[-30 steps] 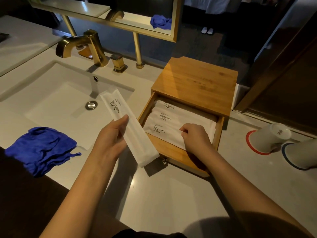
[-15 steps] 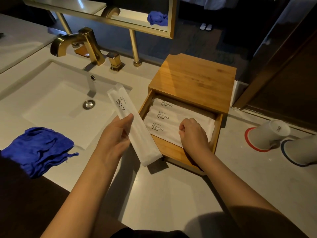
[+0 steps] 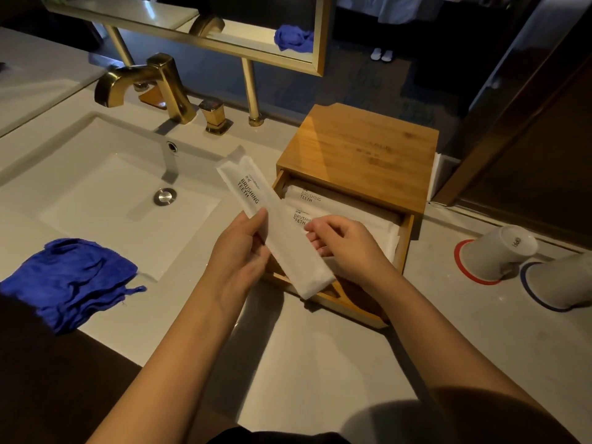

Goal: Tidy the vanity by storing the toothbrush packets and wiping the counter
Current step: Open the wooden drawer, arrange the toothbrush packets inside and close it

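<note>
Counter carries the wooden box, its drawer pulled out toward the person. The sink is left of the box. The blue cloth lies well left of the box, nothing on it, so wiping looks not started.

Stored packets lie flat in the drawer, print up. The held packet hangs tilted over the drawer's front-left corner. Left hand grips it mid-length. Right hand curls at its edge above the drawer; pinching or only touching, can't tell.

Next: turn it parallel to the stored ones and lay it flat so the drawer shuts clean. The hands hide the drawer's front and free room, and the stack's depth is unclear.
</note>
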Demonstrator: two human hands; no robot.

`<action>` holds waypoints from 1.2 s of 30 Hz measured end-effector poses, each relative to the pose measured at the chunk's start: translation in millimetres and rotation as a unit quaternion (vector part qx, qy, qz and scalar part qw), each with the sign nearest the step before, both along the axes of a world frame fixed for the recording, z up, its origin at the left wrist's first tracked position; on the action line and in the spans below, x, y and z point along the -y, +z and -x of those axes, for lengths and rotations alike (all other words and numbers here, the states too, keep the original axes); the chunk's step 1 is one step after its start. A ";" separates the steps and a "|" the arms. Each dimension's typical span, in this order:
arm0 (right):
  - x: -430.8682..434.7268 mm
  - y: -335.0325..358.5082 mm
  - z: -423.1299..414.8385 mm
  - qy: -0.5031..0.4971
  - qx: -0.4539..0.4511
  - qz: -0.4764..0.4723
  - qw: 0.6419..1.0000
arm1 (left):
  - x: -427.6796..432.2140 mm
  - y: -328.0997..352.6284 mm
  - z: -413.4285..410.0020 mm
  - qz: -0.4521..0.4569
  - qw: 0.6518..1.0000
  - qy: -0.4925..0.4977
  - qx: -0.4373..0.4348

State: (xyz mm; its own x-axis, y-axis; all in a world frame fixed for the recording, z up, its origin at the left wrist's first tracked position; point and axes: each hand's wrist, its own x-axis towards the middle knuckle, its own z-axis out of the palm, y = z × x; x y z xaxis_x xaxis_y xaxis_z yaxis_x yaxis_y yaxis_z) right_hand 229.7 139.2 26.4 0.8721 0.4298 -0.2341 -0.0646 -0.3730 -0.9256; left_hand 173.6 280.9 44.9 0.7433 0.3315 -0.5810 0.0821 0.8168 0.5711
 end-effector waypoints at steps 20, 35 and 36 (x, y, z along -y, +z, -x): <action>20.9 23.5 -34.2 0.003 0.075 0.100 0.992 | -26.3 -26.9 0.0 -0.480 0.872 -0.080 -0.056; 27.1 -11.8 -6.2 0.137 0.033 0.224 0.964 | -30.5 -34.4 -1.3 -0.422 0.884 -0.188 -0.067; 25.2 -12.3 -4.8 0.138 0.037 0.223 0.964 | -30.2 -34.7 -1.3 -0.422 0.885 -0.184 -0.068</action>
